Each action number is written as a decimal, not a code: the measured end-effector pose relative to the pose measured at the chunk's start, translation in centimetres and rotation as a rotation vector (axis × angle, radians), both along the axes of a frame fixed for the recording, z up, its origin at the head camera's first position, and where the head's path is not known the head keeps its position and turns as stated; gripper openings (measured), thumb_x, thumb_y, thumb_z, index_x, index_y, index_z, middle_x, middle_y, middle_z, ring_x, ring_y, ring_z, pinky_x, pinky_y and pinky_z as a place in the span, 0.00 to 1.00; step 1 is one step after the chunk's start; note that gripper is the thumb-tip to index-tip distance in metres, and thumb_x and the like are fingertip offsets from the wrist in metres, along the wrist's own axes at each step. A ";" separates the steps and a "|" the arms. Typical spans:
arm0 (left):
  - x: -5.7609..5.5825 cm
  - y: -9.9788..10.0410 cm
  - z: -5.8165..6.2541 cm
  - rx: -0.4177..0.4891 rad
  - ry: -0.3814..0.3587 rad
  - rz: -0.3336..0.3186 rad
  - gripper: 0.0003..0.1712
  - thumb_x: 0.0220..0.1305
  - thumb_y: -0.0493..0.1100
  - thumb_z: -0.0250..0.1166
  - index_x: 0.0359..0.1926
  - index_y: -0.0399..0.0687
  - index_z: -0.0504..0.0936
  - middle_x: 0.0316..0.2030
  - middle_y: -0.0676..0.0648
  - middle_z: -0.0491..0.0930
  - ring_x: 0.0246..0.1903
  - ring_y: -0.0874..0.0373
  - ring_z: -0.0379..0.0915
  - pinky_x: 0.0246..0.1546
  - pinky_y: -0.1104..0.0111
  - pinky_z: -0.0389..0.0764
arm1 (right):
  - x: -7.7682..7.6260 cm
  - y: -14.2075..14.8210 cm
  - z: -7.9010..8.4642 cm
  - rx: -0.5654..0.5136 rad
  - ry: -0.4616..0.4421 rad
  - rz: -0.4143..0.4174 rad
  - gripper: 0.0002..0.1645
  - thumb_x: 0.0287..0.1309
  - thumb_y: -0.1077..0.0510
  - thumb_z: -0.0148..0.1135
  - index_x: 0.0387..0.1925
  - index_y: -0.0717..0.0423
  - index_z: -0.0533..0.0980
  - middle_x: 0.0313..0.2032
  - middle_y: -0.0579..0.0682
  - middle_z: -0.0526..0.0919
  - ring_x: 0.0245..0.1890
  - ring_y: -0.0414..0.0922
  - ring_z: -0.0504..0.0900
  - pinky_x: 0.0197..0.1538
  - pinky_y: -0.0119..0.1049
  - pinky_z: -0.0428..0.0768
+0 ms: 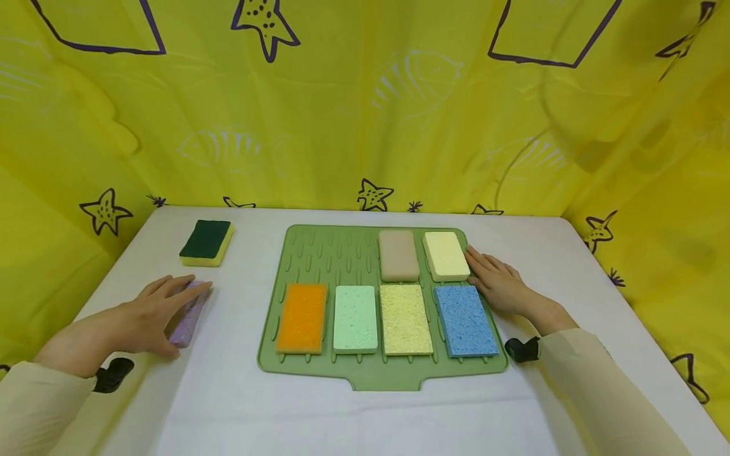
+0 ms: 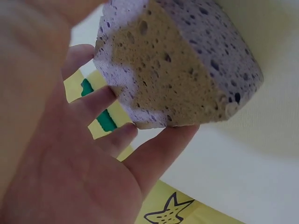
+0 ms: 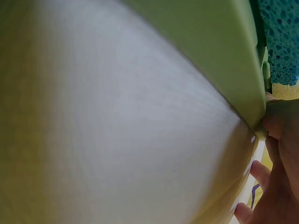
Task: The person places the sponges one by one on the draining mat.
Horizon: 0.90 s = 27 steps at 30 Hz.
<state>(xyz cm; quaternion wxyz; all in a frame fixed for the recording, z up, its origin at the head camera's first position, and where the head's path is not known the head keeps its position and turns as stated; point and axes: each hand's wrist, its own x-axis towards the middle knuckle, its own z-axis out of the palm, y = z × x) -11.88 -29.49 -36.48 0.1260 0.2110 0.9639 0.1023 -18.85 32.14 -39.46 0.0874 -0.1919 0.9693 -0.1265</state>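
Observation:
My left hand (image 1: 142,316) holds a purple sponge (image 1: 187,320) at the left of the table, thumb at its near end and fingertips along its far edge. Up close in the left wrist view, the pores of the purple sponge (image 2: 159,65) show, with several fingertips against its edges. At the right side of the green drying mat (image 1: 319,373) lies my right hand (image 1: 504,288), fingers extended beside a cream sponge (image 1: 447,256) and thumb by a blue sponge (image 1: 466,321). In the right wrist view its thumb (image 3: 282,116) is right at the mat's rim.
On the mat also lie an orange sponge (image 1: 302,318), a mint sponge (image 1: 355,320), a pale yellow sponge (image 1: 406,320) and a beige sponge (image 1: 398,256). A green-topped yellow scrub sponge (image 1: 208,242) sits beyond my left hand. A yellow curtain (image 1: 342,95) borders the white table (image 1: 228,405).

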 end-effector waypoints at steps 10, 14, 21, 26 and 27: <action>-0.7 0.2 0.2 0.010 -0.037 0.047 0.69 0.31 0.44 0.84 0.73 0.35 0.54 0.67 0.27 0.56 0.62 0.29 0.56 0.56 0.34 0.68 | 0.0 0.0 -0.1 0.010 0.000 0.000 0.36 0.77 0.52 0.40 0.77 0.64 0.47 0.78 0.62 0.45 0.74 0.68 0.47 0.67 0.72 0.49; -0.9 0.3 0.4 -0.024 -0.037 0.051 0.70 0.30 0.47 0.85 0.72 0.32 0.54 0.67 0.28 0.56 0.61 0.29 0.58 0.54 0.35 0.71 | 0.0 0.0 -0.1 0.013 -0.001 0.001 0.36 0.77 0.52 0.41 0.77 0.64 0.47 0.78 0.62 0.45 0.74 0.68 0.47 0.67 0.72 0.49; -1.2 0.6 0.6 -0.068 -0.027 0.042 0.69 0.29 0.51 0.85 0.70 0.34 0.58 0.66 0.29 0.59 0.60 0.28 0.59 0.53 0.35 0.72 | -0.1 0.0 -0.1 0.009 -0.005 0.003 0.36 0.77 0.52 0.40 0.77 0.63 0.47 0.78 0.61 0.45 0.74 0.68 0.47 0.67 0.72 0.49; -1.0 0.6 0.5 -0.064 -0.046 0.057 0.69 0.32 0.49 0.84 0.72 0.34 0.54 0.67 0.30 0.56 0.62 0.28 0.54 0.51 0.34 0.72 | -0.1 0.0 -0.1 0.009 -0.006 0.002 0.36 0.77 0.51 0.40 0.77 0.63 0.47 0.78 0.61 0.45 0.74 0.68 0.47 0.67 0.72 0.49; -0.9 0.6 0.4 -0.062 -0.049 0.060 0.69 0.33 0.49 0.84 0.73 0.34 0.53 0.67 0.30 0.55 0.62 0.29 0.53 0.51 0.34 0.73 | -0.1 0.0 0.0 0.008 -0.008 0.002 0.36 0.77 0.51 0.40 0.77 0.63 0.47 0.78 0.61 0.45 0.74 0.68 0.47 0.68 0.72 0.48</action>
